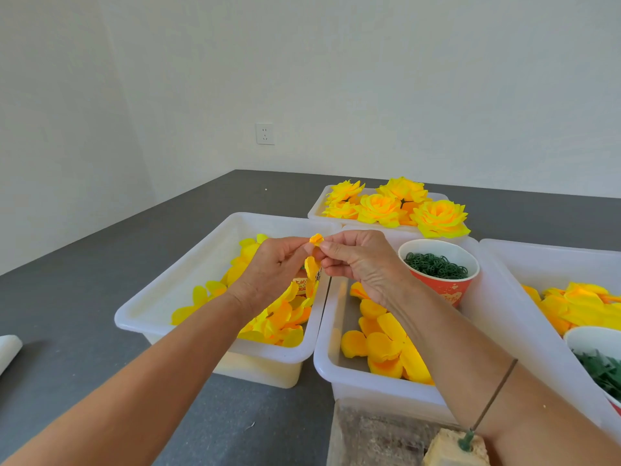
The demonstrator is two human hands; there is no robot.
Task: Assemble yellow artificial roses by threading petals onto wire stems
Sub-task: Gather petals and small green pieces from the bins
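1. A small yellow petal piece [316,239] is pinched between the fingertips of the left hand [274,267] and the right hand [361,260], both held up over the gap between the two nearest bins. Both hands are closed on it, thumb against fingers.
2. A longer yellow petal [311,269] is seen hanging down from the pinch, its long axis close to vertical and its free end pointing down towards the bins. Whether it is joined to the small piece cannot be told.
3. A wire stem [494,396] is stood in a pale block [450,449] at the lower right; its long axis is tilted, rising up and to the right beside the right forearm.
4. The left white bin [174,284] is filled with loose bright yellow petals [279,322].
5. The middle white bin [327,348] is loaded with rounder orange-yellow petals [379,344], and a red paper cup [443,287] of dark green rings [435,265] is stood at its far end.
6. The right white bin [537,270] is seen to hold more yellow petals [578,307] and a second cup [584,334] with green pieces [601,368].
7. Finished yellow roses [396,205] are piled in a far tray [316,210].
8. All containers are set on a grey table [84,274].
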